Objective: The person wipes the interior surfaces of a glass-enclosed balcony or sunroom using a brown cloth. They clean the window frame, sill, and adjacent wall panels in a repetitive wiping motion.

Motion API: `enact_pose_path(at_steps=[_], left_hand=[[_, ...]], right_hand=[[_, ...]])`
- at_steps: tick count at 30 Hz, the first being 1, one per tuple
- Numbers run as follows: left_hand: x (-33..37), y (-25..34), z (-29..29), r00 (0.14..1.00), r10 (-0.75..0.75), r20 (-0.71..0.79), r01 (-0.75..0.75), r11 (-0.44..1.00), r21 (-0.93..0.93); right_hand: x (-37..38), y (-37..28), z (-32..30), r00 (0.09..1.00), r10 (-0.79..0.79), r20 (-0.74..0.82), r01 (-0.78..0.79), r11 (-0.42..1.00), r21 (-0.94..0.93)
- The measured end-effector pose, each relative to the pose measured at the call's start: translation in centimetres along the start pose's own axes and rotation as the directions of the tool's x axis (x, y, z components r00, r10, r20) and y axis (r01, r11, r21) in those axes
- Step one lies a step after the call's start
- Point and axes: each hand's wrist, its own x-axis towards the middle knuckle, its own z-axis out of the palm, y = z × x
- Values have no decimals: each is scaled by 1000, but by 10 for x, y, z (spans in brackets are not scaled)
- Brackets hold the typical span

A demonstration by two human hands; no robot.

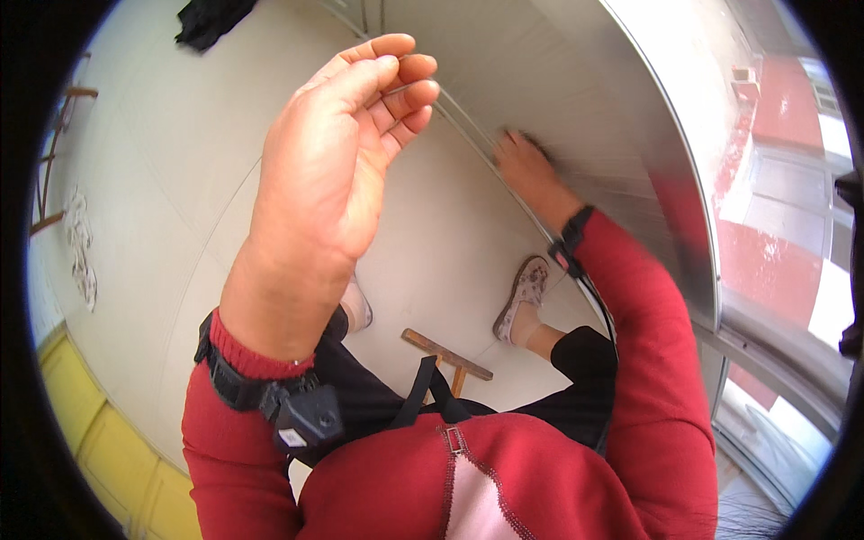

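My left hand (337,153) is raised in the foreground, palm partly turned inward. Its fingers are loosely bent with gaps between them, the thumb lies close to the index finger, and nothing shows in the hand. Low against a grey, shiny panel (576,81), my right hand (531,171) is smeared by motion. Beside its fingers is a dark patch (537,144); whether that is a held thing, a shadow or a reflection I cannot tell. Black straps with small devices circle both wrists.
A small wooden stool (445,354) stands between my legs on pale floor tiles (216,171). Black cloth (211,22) lies at the far left. A wooden rack (56,153) is at the left edge, above yellow panels (85,396). Windows (783,198) are on the right.
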Motion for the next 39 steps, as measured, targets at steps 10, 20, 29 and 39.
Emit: enact_pose_path(at_steps=[10, 20, 29, 39], left_hand=[[-10, 2, 21, 998, 1, 65, 6, 994, -112], [-27, 19, 7, 998, 63, 32, -58, 990, -131], [-22, 11, 13, 994, 69, 83, -57, 989, -139], [-15, 26, -3, 992, 61, 106, -40, 981, -188]], right_hand=[[-44, 49, -130, 896, 274, -348, -217, 957, 194], [-104, 48, -163, 894, 352, -276, -310, 933, 185], [-109, 40, -164, 918, 363, -159, -338, 927, 164], [-77, 53, -177, 918, 351, -185, -329, 934, 139]])
